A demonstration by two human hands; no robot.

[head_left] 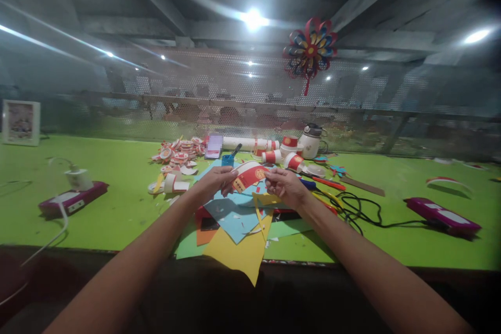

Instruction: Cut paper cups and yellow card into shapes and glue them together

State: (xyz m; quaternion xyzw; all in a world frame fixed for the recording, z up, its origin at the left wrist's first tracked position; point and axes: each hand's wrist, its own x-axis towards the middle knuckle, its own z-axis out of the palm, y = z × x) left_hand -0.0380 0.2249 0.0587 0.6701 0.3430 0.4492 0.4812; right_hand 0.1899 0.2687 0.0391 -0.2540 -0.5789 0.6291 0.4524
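Note:
A red and white curved paper strip (249,174) with a gold mark is held between both my hands above a pile of coloured paper sheets (238,227). My left hand (215,180) pinches its left end with closed fingers. My right hand (284,185) pinches its right end, fingers also closed. The sheets below are blue, yellow, orange and green, and the yellow one hangs over the table's front edge.
On the green table (117,203) lie a heap of cut red and white pieces (178,154), red and white paper cups (287,154), a white bottle (311,141), scissors (324,182), a black cable (364,214), purple devices (442,215) (72,199), and a paper pinwheel (310,52) on the mesh fence.

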